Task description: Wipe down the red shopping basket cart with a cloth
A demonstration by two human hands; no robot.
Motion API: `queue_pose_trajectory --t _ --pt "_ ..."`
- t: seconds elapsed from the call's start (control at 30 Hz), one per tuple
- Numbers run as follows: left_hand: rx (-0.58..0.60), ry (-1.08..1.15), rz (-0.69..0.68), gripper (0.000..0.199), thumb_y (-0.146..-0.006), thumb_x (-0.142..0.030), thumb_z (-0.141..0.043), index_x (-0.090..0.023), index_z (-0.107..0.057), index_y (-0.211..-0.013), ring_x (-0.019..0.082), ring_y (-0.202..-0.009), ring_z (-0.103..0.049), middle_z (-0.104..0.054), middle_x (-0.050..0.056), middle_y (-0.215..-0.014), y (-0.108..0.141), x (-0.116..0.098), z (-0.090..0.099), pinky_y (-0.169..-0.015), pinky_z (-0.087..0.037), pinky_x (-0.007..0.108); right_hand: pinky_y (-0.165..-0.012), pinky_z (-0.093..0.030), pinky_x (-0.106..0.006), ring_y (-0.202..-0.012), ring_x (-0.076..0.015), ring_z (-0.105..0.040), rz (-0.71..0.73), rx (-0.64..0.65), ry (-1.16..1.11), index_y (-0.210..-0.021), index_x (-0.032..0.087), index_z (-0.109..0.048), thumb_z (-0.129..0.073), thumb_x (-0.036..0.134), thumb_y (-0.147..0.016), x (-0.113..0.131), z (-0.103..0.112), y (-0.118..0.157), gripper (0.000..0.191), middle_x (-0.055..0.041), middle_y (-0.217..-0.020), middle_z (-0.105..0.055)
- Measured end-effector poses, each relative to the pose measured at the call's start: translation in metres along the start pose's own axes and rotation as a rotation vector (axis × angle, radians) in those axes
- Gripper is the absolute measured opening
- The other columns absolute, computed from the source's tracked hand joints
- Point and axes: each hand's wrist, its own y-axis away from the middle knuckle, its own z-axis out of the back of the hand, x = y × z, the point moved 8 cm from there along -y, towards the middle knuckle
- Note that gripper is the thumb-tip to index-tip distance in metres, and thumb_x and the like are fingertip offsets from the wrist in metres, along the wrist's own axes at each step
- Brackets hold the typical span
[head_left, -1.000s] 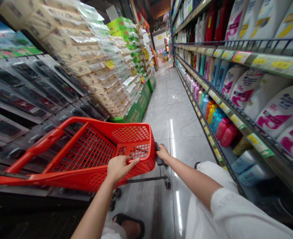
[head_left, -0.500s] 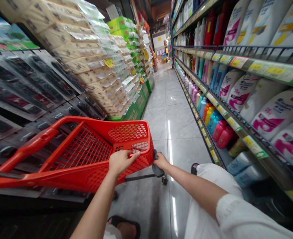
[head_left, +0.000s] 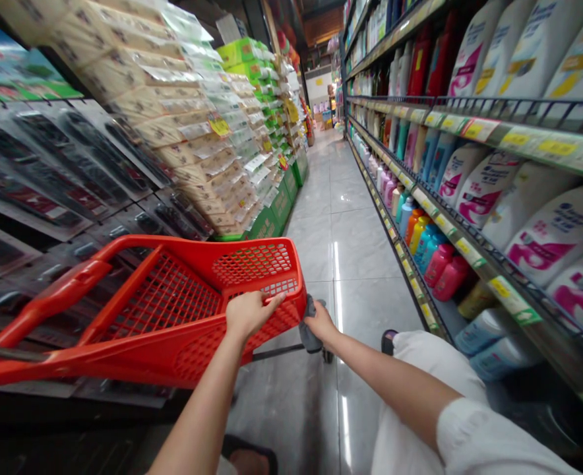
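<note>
A red plastic shopping cart (head_left: 138, 310) with mesh walls stands in front of me, its basket bare inside. My left hand (head_left: 249, 313) is closed over the near top rim of the basket, close to its right end, with the thumb lying along the rim. In my right hand (head_left: 321, 321) is a grey cloth (head_left: 311, 338), bunched and hanging down, pressed against the right end of the basket. The right hand's fingertips are partly hidden by the cloth. Below it, a caster wheel shows only in part.
Shelves (head_left: 474, 254) of shampoo bottles (head_left: 558, 231) run along the right. On the left are hanging packaged goods (head_left: 39, 171) and stacked tissue packs (head_left: 187, 125) on green bases (head_left: 276, 214). A tiled aisle floor (head_left: 361, 244) leads away between them. My bent knee (head_left: 434, 356) is at lower right.
My left hand has shifted slightly right and up along the rim. The cloth in my right hand has moved slightly against the basket end and now hangs lower. The view has shifted a little.
</note>
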Motion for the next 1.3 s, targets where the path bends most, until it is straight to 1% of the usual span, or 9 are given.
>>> queue_pose_trajectory --t 0.07,0.2,0.27,0.43,0.63,0.83,1.03,1.2,1.3 --pt "0.005 0.001 0.001 0.080 -0.082 -0.078 -0.018 -0.020 -0.073 -0.079 0.031 -0.083 -0.069 -0.073 0.014 -0.080 -0.001 -0.002 0.000 -0.064 -0.041 0.031 -0.095 -0.050 -0.037 -0.103 -0.0219 -0.065 0.005 -0.042 -0.044 -0.122 0.027 -0.064 -0.055 0.011 -0.064 0.014 0.006 -0.008 0.060 -0.0029 -0.106 -0.070" --pt "0.014 0.003 0.005 0.081 -0.084 -0.076 -0.016 -0.020 -0.074 -0.082 0.031 -0.085 -0.069 -0.074 0.015 -0.083 -0.004 -0.006 0.001 -0.066 -0.043 0.032 -0.110 -0.038 -0.034 -0.122 -0.0201 -0.055 0.193 -0.052 -0.046 -0.133 0.028 -0.056 -0.052 0.011 -0.064 0.056 0.019 -0.019 0.072 -0.0028 -0.130 -0.059" --pt "0.013 0.007 0.011 0.080 -0.085 -0.075 -0.016 -0.020 -0.075 -0.085 0.031 -0.087 -0.069 -0.074 0.015 -0.085 -0.005 -0.007 0.001 -0.067 -0.045 0.032 -0.110 -0.039 -0.036 -0.122 -0.0219 -0.055 0.158 -0.071 0.002 -0.132 0.028 -0.057 -0.054 0.011 -0.062 0.049 0.020 -0.015 0.073 -0.0040 -0.128 -0.059" --pt "-0.015 0.004 0.017 0.083 -0.083 -0.077 -0.016 -0.018 -0.074 -0.083 0.032 -0.086 -0.069 -0.074 0.017 -0.085 -0.009 -0.009 0.000 -0.068 -0.046 0.033 -0.093 -0.051 -0.039 -0.101 -0.0253 -0.064 -0.102 -0.104 0.044 -0.114 0.024 -0.066 -0.056 0.012 -0.061 0.001 0.008 -0.002 0.055 -0.0040 -0.099 -0.068" --pt "-0.010 0.010 0.054 0.081 -0.084 -0.075 -0.015 -0.018 -0.074 -0.083 0.031 -0.089 -0.070 -0.074 0.016 -0.089 -0.016 -0.011 -0.002 -0.070 -0.048 0.032 -0.103 -0.043 -0.035 -0.114 -0.0207 -0.057 0.176 -0.199 -0.029 -0.124 0.023 -0.056 -0.057 0.015 -0.067 0.035 0.017 -0.004 0.057 -0.0054 -0.120 -0.061" --pt "-0.030 0.039 0.060 0.081 -0.083 -0.076 -0.016 -0.020 -0.074 -0.082 0.032 -0.089 -0.070 -0.074 0.015 -0.088 -0.021 -0.013 -0.001 -0.070 -0.049 0.034 -0.090 -0.050 -0.035 -0.095 -0.0192 -0.062 0.010 -0.184 0.120 -0.111 0.023 -0.056 -0.057 0.010 -0.061 0.000 0.009 0.002 0.051 -0.0008 -0.098 -0.064" --pt "-0.037 0.058 0.070 0.077 -0.084 -0.074 -0.018 -0.022 -0.075 -0.083 0.033 -0.090 -0.070 -0.075 0.014 -0.088 -0.025 -0.015 0.000 -0.072 -0.050 0.037 -0.103 -0.043 -0.037 -0.114 -0.0211 -0.057 0.185 -0.209 0.119 -0.122 0.021 -0.057 -0.055 0.014 -0.069 0.020 0.010 -0.001 0.054 -0.0079 -0.119 -0.058" --pt "-0.045 0.071 0.080 0.076 -0.085 -0.073 -0.019 -0.021 -0.075 -0.086 0.034 -0.091 -0.070 -0.075 0.014 -0.089 -0.025 -0.014 0.000 -0.072 -0.051 0.038 -0.100 -0.047 -0.041 -0.105 -0.0235 -0.061 0.008 -0.211 0.169 -0.113 0.019 -0.064 -0.053 0.009 -0.062 -0.008 0.010 0.000 0.054 -0.0077 -0.107 -0.061" --pt "-0.056 0.075 0.082 0.075 -0.085 -0.072 -0.020 -0.021 -0.075 -0.086 0.034 -0.091 -0.070 -0.075 0.014 -0.090 -0.025 -0.013 -0.001 -0.072 -0.051 0.038 -0.105 -0.043 -0.040 -0.115 -0.0239 -0.057 0.116 -0.213 0.146 -0.123 0.019 -0.061 -0.055 0.014 -0.069 0.008 0.007 0.002 0.055 -0.0104 -0.118 -0.059"
